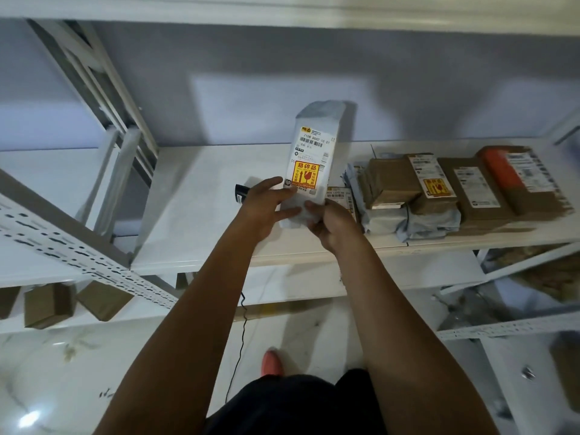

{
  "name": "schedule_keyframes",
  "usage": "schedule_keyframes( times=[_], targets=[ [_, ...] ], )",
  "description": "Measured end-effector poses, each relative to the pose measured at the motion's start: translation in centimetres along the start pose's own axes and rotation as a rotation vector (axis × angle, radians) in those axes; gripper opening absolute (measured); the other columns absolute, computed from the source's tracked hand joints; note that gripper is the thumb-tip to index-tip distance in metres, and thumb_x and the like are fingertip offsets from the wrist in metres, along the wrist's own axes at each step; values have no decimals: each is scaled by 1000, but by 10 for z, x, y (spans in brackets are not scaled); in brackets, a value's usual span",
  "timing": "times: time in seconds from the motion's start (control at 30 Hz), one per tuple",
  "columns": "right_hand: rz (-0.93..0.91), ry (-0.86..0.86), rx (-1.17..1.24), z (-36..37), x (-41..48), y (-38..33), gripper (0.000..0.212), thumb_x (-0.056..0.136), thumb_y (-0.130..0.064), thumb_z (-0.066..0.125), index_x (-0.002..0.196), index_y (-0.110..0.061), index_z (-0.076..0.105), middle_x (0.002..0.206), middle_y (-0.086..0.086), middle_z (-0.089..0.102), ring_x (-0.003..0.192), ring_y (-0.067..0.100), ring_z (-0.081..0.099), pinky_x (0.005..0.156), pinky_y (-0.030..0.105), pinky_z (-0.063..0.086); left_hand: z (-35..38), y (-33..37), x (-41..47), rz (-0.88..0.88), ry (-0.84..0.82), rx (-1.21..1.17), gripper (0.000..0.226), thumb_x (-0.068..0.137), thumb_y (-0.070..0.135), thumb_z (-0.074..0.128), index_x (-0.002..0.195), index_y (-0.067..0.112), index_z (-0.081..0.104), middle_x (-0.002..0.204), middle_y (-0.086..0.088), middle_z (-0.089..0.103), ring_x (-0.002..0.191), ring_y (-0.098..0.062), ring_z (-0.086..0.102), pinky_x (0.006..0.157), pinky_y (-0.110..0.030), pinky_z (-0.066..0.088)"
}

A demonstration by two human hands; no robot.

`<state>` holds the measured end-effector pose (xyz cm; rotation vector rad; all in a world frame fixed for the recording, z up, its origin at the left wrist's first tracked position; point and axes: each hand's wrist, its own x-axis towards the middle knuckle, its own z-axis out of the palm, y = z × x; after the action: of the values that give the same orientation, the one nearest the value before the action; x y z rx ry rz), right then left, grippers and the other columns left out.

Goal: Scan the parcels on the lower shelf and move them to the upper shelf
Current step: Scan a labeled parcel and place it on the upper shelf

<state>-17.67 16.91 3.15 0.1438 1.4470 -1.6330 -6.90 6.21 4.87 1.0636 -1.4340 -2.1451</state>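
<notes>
1. Both forearms are bare and reach forward and upward. They converge so that the two hands sit close together.
2. The left hand (pixel 266 208) shows its back. Its fingers stretch toward the right and pinch the lower left edge of the parcel (pixel 314 152).
3. The right hand (pixel 332 226) is curled round the parcel's lower right corner, knuckles bent, with one fingertip on its front face.

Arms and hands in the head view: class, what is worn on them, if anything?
Nothing shows: no sleeves reach into view, and neither the left hand nor the right hand wears gloves, a watch or rings that I can see.
</notes>
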Motion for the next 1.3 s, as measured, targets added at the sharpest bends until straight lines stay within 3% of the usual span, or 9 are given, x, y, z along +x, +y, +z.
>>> schedule_keyframes(
  times=[0.2, 0.3, 0.4, 0.77, 0.97, 1.03, 1.1, 1.17, 1.3],
  targets=[
    [-7, -64, 40, -21, -13, -3, 44, 89, 16, 55, 115, -19, 63, 105, 10, 73, 93, 28, 72, 67, 41, 65, 16, -22, -16, 44, 6, -66, 19, 92, -9, 65, 107, 3, 69, 96, -14, 72, 94, -32, 71, 85, -41, 62],
    [7, -42, 2, -35, -21, 3, 54, 88, 14, 59, 130, -19, 59, 114, 11, 72, 99, 31, 72, 70, 44, 63, 24, -29, -26, -5, 21, -32, 31, 91, -1, 72, 121, 1, 67, 108, -23, 72, 103, -41, 72, 87, -49, 61],
    [16, -31, 21, -52, -32, 6, 62, 84, 13, 66, 136, -19, 57, 121, 14, 71, 101, 36, 72, 70, 47, 62, 36, -36, -38, -44, 26, 70, 41, 88, 10, 79, 128, 10, 67, 118, -19, 72, 103, -34, 74, 82, -48, 64],
    [-60, -108, -217, -118, -107, -21, 42, 87, 4, 68, 128, 0, 64, 117, 19, 72, 97, 35, 74, 78, 41, 63, 118, -41, -110, -51, 168, 187, 50, 88, 43, 78, 121, 7, 70, 112, -10, 75, 94, -26, 76, 77, -40, 65],
    [-175, -133, -560, -150, -168, -43, 30, 94, -18, 66, 124, -21, 60, 123, 10, 69, 103, 31, 69, 83, 48, 62, 146, -43, -153, 45, 168, 89, 47, 83, 40, 85, 114, 7, 71, 114, -9, 74, 100, -28, 74, 76, -42, 65],
    [-420, 27, -760, -153, -188, -48, 45, 93, -25, 67, 136, -24, 52, 136, 5, 62, 115, 24, 63, 91, 40, 56, 154, -43, -169, 71, 188, 51, 37, 82, 34, 87, 103, 9, 71, 108, -9, 75, 94, -27, 74, 78, -47, 65],
    [-891, 216, -840, -155, -205, -58, 53, 94, -23, 66, 143, -20, 48, 147, 2, 53, 133, 23, 50, 104, 38, 46, 160, -40, -182, 71, 185, 73, 38, 81, 31, 88, 105, 6, 72, 107, -10, 76, 92, -27, 75, 75, -48, 65],
    [-1295, 220, -920, -157, -218, -71, 48, 95, -22, 63, 142, -17, 53, 149, 3, 51, 141, 24, 42, 113, 40, 38, 165, -38, -196, 72, 131, 118, 41, 80, 27, 89, 105, 0, 72, 99, -11, 78, 83, -23, 78, 69, -43, 65],
    [-1415, 114, -1243, -162, -228, -110, 49, 99, -38, 50, 146, -24, 51, 158, 0, 43, 150, 23, 30, 121, 44, 20, 170, -31, -225, 94, -3, 313, 30, 82, 22, 87, 100, 1, 74, 69, 4, 75, 67, -10, 75, 68, -36, 64]
  ],
)
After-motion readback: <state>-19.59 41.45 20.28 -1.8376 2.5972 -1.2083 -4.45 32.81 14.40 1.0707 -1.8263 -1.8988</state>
